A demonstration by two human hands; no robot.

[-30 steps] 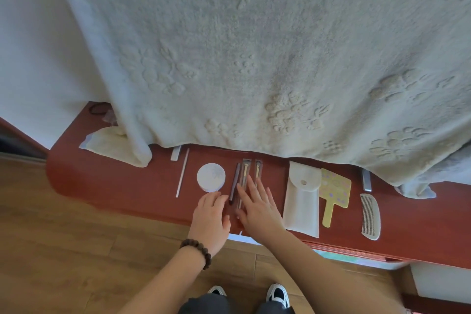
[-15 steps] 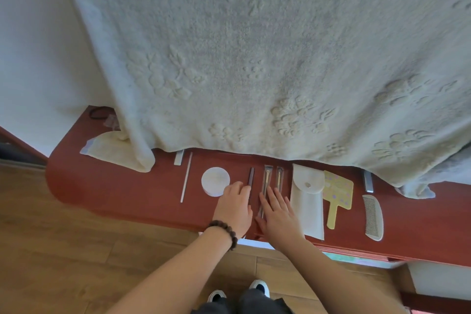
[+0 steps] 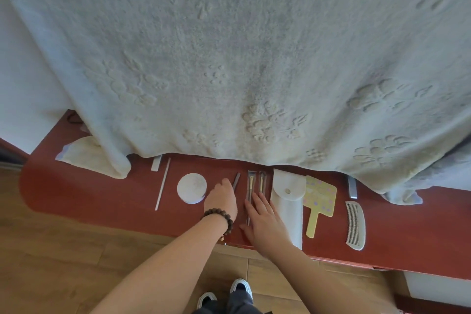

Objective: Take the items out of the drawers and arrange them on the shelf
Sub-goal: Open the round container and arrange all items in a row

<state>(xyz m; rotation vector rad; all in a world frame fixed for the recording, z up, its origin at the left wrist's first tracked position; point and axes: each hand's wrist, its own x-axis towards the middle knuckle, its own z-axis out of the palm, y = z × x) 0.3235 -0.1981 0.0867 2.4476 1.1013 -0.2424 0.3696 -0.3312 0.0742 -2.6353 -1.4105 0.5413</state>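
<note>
On the red shelf (image 3: 76,194) lie a white round compact (image 3: 191,187), a dark slim tool (image 3: 237,180), two slim tools in clear sleeves (image 3: 251,186), a white pouch (image 3: 288,201), a yellow hand mirror (image 3: 319,197) and a white comb (image 3: 355,224). My left hand (image 3: 221,201), with a bead bracelet on the wrist, curls its fingers over the near end of the dark slim tool. My right hand (image 3: 265,222) lies flat with fingers apart, its fingertips on the near ends of the sleeved tools.
A large pale blanket (image 3: 229,58) hangs over the back of the shelf and hides what is behind. A folded cloth (image 3: 84,154), a thin white stick (image 3: 163,183) and a small metal piece (image 3: 352,187) also lie on the shelf. Wooden floor lies below.
My left hand has moved right and forward from below the compact onto the dark slim tool. My right hand has slid slightly back along the sleeved tools.
</note>
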